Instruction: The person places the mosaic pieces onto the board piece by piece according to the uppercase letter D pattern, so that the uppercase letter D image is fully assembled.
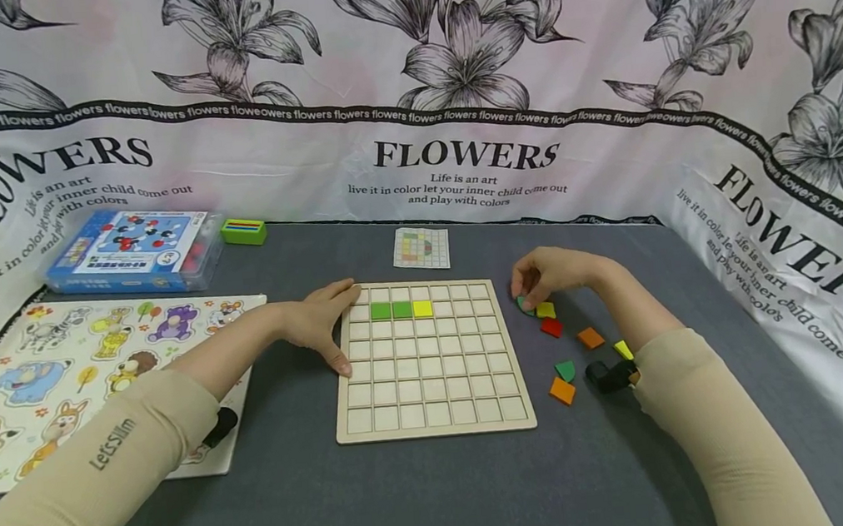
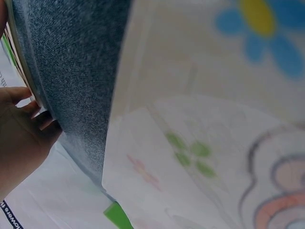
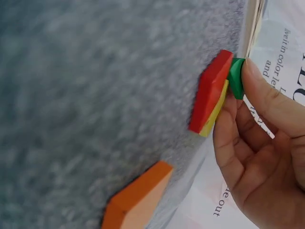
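Note:
A square wooden grid board [image 1: 436, 428] lies on the table, with two green square tiles [image 1: 391, 310] and a yellow tile [image 1: 422, 309] in its second row. My left hand [image 1: 317, 322] rests along the board's upper left edge, thumb and fingers spread; the left wrist view shows the same hand [image 2: 21, 129] at that edge. Right of the board, my right hand [image 1: 561, 269] pinches a small green piece [image 3: 236, 78] between thumb and fingers, low over the cloth. Close beside it lie a yellow piece [image 1: 545, 310] and a red piece [image 1: 551, 328].
Nearer me lie orange tiles [image 1: 562, 390], another green piece [image 1: 565, 370] and another yellow piece [image 1: 623, 350]. A printed pattern card [image 1: 421, 248] sits behind the board. To the left are an animal picture board [image 1: 193, 316], a blue boxed set [image 1: 130, 247] and a green block [image 1: 244, 232].

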Action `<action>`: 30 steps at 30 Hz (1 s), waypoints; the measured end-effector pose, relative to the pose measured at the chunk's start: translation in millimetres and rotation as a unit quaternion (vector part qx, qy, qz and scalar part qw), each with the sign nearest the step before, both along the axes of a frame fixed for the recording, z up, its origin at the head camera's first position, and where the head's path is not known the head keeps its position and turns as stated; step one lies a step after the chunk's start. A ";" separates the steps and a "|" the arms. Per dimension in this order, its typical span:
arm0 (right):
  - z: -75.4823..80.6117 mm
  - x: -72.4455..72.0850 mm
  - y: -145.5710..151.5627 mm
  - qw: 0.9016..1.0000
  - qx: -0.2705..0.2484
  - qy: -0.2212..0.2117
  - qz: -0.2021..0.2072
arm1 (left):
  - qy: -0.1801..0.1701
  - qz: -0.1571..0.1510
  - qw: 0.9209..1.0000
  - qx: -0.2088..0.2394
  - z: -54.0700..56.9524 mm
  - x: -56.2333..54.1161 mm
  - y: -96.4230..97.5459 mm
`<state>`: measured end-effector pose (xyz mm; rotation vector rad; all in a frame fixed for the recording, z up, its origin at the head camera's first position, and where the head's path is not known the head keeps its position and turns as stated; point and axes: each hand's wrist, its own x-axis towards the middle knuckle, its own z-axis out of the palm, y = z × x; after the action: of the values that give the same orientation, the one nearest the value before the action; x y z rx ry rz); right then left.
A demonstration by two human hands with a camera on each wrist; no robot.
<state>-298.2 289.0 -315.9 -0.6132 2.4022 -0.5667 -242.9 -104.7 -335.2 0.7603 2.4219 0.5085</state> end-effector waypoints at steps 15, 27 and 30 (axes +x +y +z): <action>15.3 2.3 -19.4 0.997 -0.078 0.018 -0.006 | 0.000 0.000 1.000 0.000 1.2 0.1 -0.4; 18.0 4.1 -43.3 0.993 -0.119 0.011 0.014 | 0.000 0.001 1.000 0.001 -0.5 -0.4 -1.3; 17.0 4.3 -48.3 0.993 -0.113 0.025 0.011 | -0.001 0.000 1.000 0.006 0.7 0.6 -2.5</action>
<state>-293.9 240.7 -298.9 -0.7575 2.3930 -0.8313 -242.3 -107.2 -334.5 0.7646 2.4189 0.5238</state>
